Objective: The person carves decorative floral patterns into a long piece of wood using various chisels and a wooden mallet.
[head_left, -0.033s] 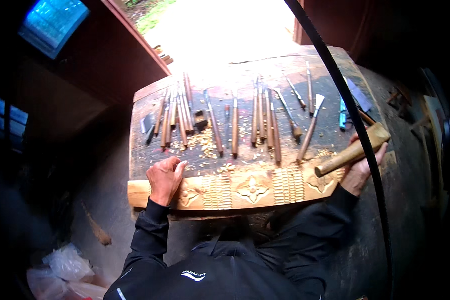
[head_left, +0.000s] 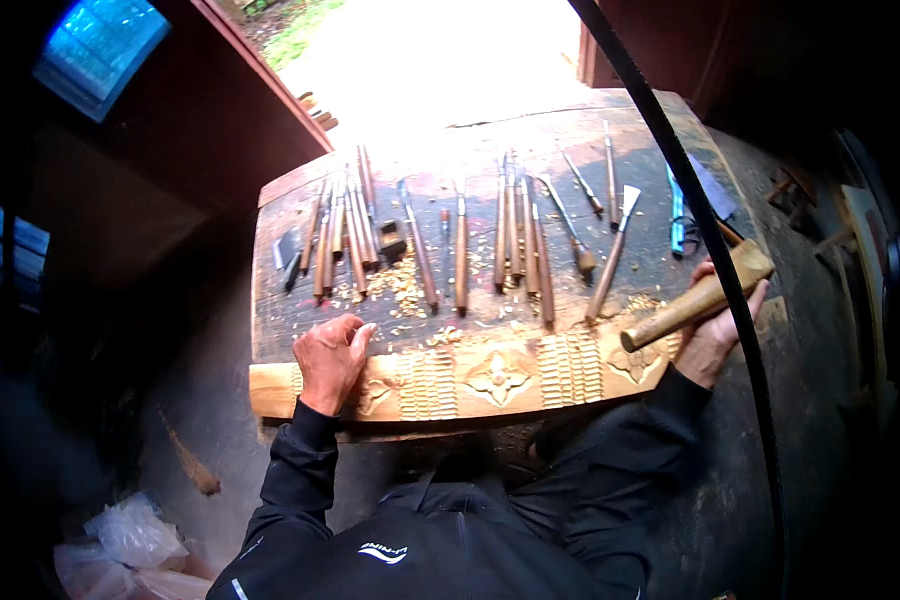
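A long pale wooden board (head_left: 500, 378), carved with flowers and bands of rows of ridges, lies along the near edge of the worktable. My left hand (head_left: 330, 362) rests on its left part, fingers curled in, thumb against them; no tool shows in it. My right hand (head_left: 712, 335) grips a wooden mallet (head_left: 692, 305) by its thick end, over the board's right end. The narrow end points left, above a carved flower. Part of this hand is hidden by the mallet and a dark strap.
Several wooden-handled chisels (head_left: 515, 225) lie in groups across the dark worktable (head_left: 300, 325), among wood shavings (head_left: 402, 290). A small dark block (head_left: 392, 243) sits left of the middle. A blue object (head_left: 678, 210) lies at right. The dark strap (head_left: 660, 125) crosses the view. Plastic bags (head_left: 135, 545) lie at lower left.
The whole view has shifted slightly, so the table and tools appear a little further left. Both hands and the mallet keep their places over the board.
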`<state>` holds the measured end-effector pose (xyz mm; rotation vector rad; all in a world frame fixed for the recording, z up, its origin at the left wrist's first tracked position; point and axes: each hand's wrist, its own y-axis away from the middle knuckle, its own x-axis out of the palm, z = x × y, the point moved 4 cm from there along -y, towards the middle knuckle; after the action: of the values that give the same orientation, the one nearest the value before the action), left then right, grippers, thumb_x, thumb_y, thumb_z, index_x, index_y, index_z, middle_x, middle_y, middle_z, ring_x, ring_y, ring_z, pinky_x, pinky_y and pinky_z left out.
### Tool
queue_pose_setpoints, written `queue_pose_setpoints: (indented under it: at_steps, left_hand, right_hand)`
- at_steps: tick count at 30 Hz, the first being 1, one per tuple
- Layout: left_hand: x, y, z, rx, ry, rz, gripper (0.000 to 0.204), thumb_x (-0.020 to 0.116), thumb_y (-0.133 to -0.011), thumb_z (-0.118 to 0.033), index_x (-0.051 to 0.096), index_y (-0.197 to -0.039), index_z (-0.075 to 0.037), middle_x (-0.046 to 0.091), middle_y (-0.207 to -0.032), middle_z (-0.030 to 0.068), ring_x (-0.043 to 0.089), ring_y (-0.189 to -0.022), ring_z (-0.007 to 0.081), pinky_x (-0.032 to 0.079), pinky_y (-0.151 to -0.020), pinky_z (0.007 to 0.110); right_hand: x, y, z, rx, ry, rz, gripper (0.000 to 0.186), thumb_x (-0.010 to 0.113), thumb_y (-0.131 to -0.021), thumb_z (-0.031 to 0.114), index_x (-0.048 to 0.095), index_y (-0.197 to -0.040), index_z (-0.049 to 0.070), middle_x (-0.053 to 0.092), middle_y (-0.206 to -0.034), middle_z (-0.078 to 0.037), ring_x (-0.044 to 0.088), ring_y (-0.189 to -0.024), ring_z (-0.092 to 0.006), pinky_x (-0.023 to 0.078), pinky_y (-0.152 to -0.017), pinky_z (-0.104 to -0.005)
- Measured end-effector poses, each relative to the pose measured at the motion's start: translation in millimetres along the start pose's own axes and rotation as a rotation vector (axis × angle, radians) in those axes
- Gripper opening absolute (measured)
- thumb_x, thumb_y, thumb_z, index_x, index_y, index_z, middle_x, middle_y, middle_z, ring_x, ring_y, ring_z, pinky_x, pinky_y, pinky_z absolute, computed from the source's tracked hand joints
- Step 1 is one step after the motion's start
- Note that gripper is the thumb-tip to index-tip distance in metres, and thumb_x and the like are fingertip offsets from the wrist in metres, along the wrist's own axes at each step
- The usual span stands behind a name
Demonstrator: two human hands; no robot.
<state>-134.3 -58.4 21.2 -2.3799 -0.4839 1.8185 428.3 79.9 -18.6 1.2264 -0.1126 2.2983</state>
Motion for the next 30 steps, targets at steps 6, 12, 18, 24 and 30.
queue_pose_setpoints:
  at_steps: [6,12,18,24,30]
  left_hand:
    - [32.0,-5.1,-97.3,0.225,0.316,0.008,0.014,0.088,-0.092,-0.025,0.082,-0.092,-0.012,0.079,-0.083,0.0105,0.077,-0.072,0.0304,0.058,-0.062,0.038]
    - [52.3,-18.1,-147.5,0.465,0.222,0.066,0.018,0.086,-0.095,-0.025,0.078,-0.105,-0.013,0.080,-0.088,0.0064,0.076,-0.070,0.0257,0.057,-0.060,0.037]
    - [57.4,-45.1,-184.6,0.536,0.242,0.040,0.020,0.083,-0.098,-0.025,0.077,-0.114,-0.015,0.077,-0.091,0.0057,0.075,-0.073,0.0283,0.056,-0.060,0.040]
    - [79.7,-58.1,-193.0,0.600,0.271,0.045,0.018,0.077,-0.101,-0.020,0.075,-0.118,-0.014,0.076,-0.105,0.0080,0.076,-0.080,0.0330,0.057,-0.063,0.044]
    - [97.9,-71.8,-190.5,0.490,0.199,0.036,0.020,0.080,-0.098,-0.022,0.076,-0.115,-0.012,0.076,-0.094,0.0113,0.076,-0.078,0.0341,0.058,-0.066,0.046]
  right_hand:
    - [18.6,7.6,9.3,-0.004,-0.050,0.055,0.081,0.034,-0.113,0.069,0.056,-0.138,-0.005,0.067,-0.115,-0.019,0.069,-0.097,-0.0247,0.063,-0.081,-0.0353]
    - [14.9,12.0,2.2,0.021,-0.069,0.068,0.079,0.033,-0.114,0.067,0.052,-0.143,-0.004,0.067,-0.116,-0.018,0.069,-0.098,-0.0236,0.063,-0.082,-0.0350]
    - [22.6,19.0,6.0,-0.007,-0.072,0.043,0.077,0.035,-0.114,0.066,0.050,-0.145,-0.003,0.067,-0.115,-0.017,0.070,-0.096,-0.0221,0.064,-0.080,-0.0339]
    - [30.5,22.1,6.6,-0.005,-0.098,0.037,0.077,0.034,-0.115,0.067,0.055,-0.140,-0.002,0.068,-0.111,-0.016,0.070,-0.094,-0.0213,0.064,-0.079,-0.0334]
    - [30.0,20.5,8.9,0.014,-0.082,0.016,0.077,0.032,-0.114,0.068,0.059,-0.132,-0.002,0.069,-0.109,-0.014,0.069,-0.092,-0.0192,0.063,-0.079,-0.0313]
